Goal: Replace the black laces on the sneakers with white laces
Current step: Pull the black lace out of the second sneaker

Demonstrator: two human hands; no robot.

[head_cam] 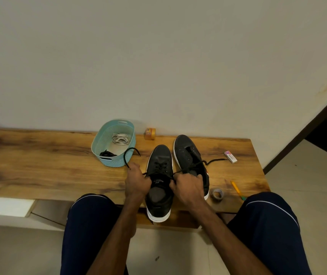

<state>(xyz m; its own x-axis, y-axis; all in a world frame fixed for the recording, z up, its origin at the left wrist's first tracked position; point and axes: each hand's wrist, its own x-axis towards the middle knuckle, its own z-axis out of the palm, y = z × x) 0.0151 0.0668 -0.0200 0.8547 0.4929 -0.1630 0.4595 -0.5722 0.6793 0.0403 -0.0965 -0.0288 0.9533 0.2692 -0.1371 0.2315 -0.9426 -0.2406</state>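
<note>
Head view: left hand (136,180), right hand (187,184) each grip black lace (128,157) ends either side of near sneaker (159,181).

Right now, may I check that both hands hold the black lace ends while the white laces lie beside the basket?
Not quite: the head view shows the white laces inside the teal basket, not beside it; the rest holds.

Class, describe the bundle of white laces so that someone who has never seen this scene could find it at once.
Start at the long wooden bench against the wall. Left of the two black sneakers on it stands a pale blue basket. The white laces lie bundled in its far end; the only other thing inside is a black lace at the near end.
</note>
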